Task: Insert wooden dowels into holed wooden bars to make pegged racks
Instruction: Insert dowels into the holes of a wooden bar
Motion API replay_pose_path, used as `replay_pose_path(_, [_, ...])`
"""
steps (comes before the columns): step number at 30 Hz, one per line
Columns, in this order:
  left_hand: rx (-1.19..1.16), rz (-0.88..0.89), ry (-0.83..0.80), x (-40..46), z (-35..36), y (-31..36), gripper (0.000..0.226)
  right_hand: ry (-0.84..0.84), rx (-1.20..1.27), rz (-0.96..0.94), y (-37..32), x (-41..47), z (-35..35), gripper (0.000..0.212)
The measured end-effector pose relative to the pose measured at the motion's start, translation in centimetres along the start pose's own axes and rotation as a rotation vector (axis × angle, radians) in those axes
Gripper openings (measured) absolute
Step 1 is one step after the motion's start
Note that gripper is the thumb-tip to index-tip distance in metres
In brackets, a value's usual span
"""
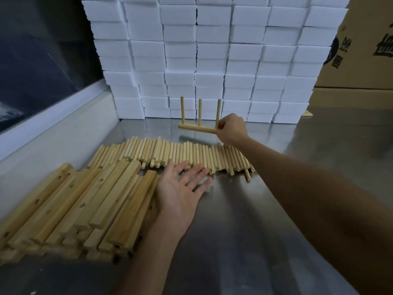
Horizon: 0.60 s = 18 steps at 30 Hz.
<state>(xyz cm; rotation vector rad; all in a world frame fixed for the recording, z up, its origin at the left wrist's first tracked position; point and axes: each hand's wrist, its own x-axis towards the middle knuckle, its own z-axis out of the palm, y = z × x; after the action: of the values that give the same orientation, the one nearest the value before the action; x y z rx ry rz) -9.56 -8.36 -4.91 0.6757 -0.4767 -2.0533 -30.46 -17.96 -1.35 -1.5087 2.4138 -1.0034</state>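
Note:
A pegged rack (pixel 196 127), a wooden bar with three upright dowels, hangs just above the steel table near the back. My right hand (pixel 231 128) grips its right end, fingers curled round the bar and the rightmost dowel. A long row of loose dowels (pixel 180 155) lies across the table in the middle. A pile of holed wooden bars (pixel 85 205) lies at the left front. My left hand (pixel 180 188) is flat and open, palm up, fingers spread, between the bar pile and the dowel row, holding nothing.
A wall of stacked white foam blocks (pixel 212 60) stands behind the rack. Cardboard boxes (pixel 361 50) fill the right rear. A dark window with a white sill (pixel 53 120) runs along the left. Bare steel table (pixel 244 231) spreads to the front right.

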Motion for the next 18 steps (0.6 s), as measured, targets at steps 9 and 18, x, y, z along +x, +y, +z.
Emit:
replay_pose_path(9, [0.040, 0.014, -0.005, 0.1, -0.2, -0.1, 0.051, 0.000, -0.060, -0.023, -1.2, 5.2, 5.3, 0.010])
replay_pose_path(18, [0.078, 0.031, 0.014, 0.1, 0.1, -0.2, 0.048, 0.016, -0.040, 0.028, -1.7, 7.0, 6.6, 0.005])
